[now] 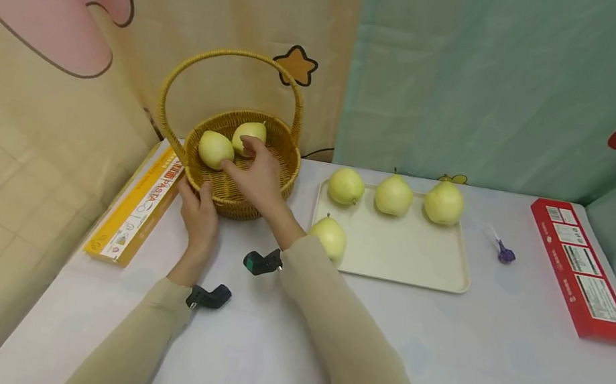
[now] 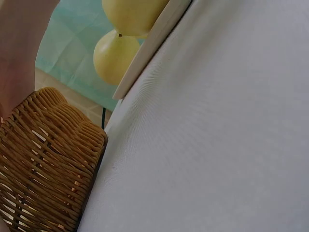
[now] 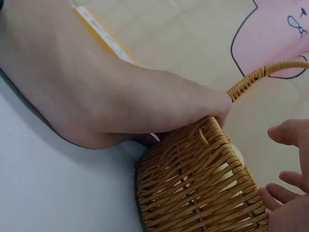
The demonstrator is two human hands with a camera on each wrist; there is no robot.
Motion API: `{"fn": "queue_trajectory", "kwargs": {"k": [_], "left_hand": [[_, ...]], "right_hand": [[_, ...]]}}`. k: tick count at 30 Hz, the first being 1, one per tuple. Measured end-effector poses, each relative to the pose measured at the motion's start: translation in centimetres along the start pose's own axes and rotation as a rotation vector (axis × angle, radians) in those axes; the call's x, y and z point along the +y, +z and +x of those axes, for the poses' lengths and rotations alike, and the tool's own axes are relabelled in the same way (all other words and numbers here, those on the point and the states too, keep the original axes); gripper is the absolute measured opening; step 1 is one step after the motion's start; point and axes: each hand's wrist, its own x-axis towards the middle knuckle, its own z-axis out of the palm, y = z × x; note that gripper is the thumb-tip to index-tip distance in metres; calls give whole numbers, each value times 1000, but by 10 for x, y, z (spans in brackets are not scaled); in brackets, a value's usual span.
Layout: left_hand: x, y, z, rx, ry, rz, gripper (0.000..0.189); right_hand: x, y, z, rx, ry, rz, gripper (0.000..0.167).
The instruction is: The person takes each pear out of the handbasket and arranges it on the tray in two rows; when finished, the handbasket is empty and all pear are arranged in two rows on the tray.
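A wicker basket (image 1: 238,209) with a tall arched handle stands at the back left, two pale green pears inside. My left hand (image 1: 199,218) holds its front left side, thumb and fingers against the weave; the right wrist view shows that hand reaching the basket rim (image 3: 224,145). Over the basket, my right hand (image 1: 259,173) has its fingers beside the left pear (image 1: 215,150) and the rear pear (image 1: 249,136). In the right wrist view, the right hand's fingers (image 3: 285,181) are spread, with nothing seen held between them.
A cream tray (image 1: 401,255) to the right carries several pears, including a front one (image 1: 329,238) beside my right forearm. A yellow pasta box (image 1: 137,207) lies left of the basket. Farther right are a purple-wrapped lollipop (image 1: 505,253) and a red box (image 1: 585,272). Curtains hang behind the table.
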Motion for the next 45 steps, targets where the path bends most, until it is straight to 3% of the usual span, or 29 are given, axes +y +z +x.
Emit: {"fn": "queue_trajectory", "kwargs": {"k": [10,23,33,38,45], "left_hand": [[5,3,6,32,0,-7,55],[-1,-3,3,33,-43,-1,55],[2,5,4,-11,-33,-27,56],[3,9,4,4,-17,-26,56],[3,9,5,14,-41,-24,56]], "right_hand": [[-5,7,20,-103,26,-39,67],[-2,25,29,-148,87,-6,69],[7,26,44,-187,45,-71,69],[9,25,47,-221,43,-102,71],[11,26,47,-241,45,-119,71]]}}
